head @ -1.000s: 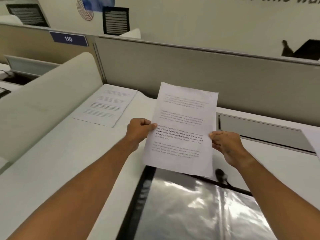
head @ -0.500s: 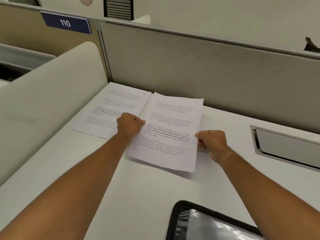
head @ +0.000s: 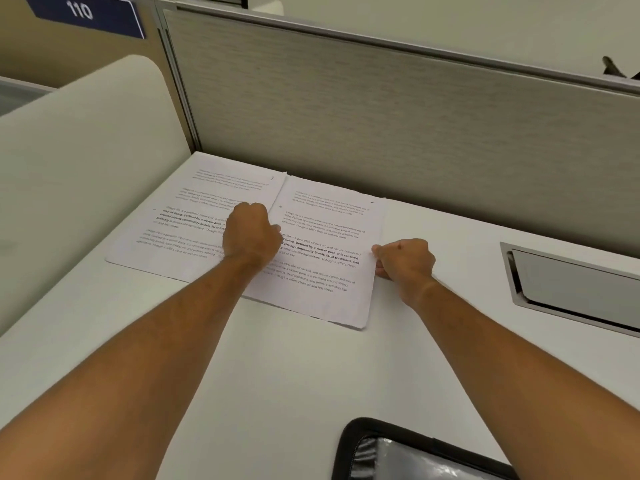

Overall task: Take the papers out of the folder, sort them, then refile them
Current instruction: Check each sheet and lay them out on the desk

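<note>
A: Status? Where are the papers?

B: Two sheets are laid flat at the back of the bench [head: 311, 375], side by side, edges touching or slightly overlapped; which lies on top can't be told. The right sheet [head: 329, 244] is pinched at its left edge by the left hand [head: 251, 237], fingers curled, and at its right edge by the right hand [head: 405, 259], thumb and fingers closed on the margin. The left sheet [head: 194, 216] is partly covered by the left hand and forearm. Whether it is touched can't be told.

A: And the folder?

B: The folder [head: 415, 455] is seen at the bottom edge, near the body, well apart from the sheets. Black border, glossy clear sleeve.

A: How should the step be done well?

B: Prob. a sorting placement. The sheet should be let go only once it is lying fully flat, both pinches released together so it isn't dragged. Its left edge should be kept parallel to the neighbour, so piles stay readable and are gathered easily for refiling.

A: Anything not made out?

B: Plenty. The folder is cut off by the frame, so remaining contents can't be judged. The text is too small to read, apart from some bold lines, so the sort order isn't known. The fingertips are hidden under both hands. The recessed tray [head: 571, 289] at right is also cut off.
</note>
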`<state>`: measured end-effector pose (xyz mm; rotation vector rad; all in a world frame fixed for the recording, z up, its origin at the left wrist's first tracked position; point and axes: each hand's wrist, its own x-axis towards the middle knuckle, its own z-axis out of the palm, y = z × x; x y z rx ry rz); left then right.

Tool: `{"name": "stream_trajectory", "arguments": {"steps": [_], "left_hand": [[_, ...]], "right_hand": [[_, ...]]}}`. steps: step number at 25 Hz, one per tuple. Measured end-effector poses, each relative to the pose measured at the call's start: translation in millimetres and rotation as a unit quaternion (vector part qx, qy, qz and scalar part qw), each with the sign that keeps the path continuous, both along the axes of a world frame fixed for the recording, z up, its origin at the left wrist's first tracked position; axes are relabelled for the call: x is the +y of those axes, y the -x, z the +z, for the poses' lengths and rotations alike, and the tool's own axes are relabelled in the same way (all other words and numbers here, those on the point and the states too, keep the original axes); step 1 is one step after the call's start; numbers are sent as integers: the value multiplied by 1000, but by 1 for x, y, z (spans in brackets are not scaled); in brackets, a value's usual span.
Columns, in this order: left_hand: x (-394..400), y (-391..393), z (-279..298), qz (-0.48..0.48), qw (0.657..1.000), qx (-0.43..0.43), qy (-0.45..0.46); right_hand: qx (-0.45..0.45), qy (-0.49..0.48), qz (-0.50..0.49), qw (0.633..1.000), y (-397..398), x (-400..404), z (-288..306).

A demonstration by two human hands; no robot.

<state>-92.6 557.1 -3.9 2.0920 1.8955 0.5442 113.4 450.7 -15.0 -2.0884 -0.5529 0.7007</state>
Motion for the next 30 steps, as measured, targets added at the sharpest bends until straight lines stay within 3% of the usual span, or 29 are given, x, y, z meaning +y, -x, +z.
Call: {"name": "stream_trajectory", "arguments": {"steps": [4, 10, 16, 30], "left_hand": [[-28, -11, 9, -97, 987, 105, -68], [-86, -39, 21, -227, 966, 120, -29], [-158, -82, 30, -309, 940, 127, -73], [-385, -255, 44, -429, 887, 133, -110]], "right_hand": [[-180, 36, 101, 978, 4, -23, 10], [-366, 99, 208, 902, -2, -78, 28], [-417, 114, 189, 882, -24, -161, 45], [-407, 179, 40, 895, -173, -426, 60]]}}
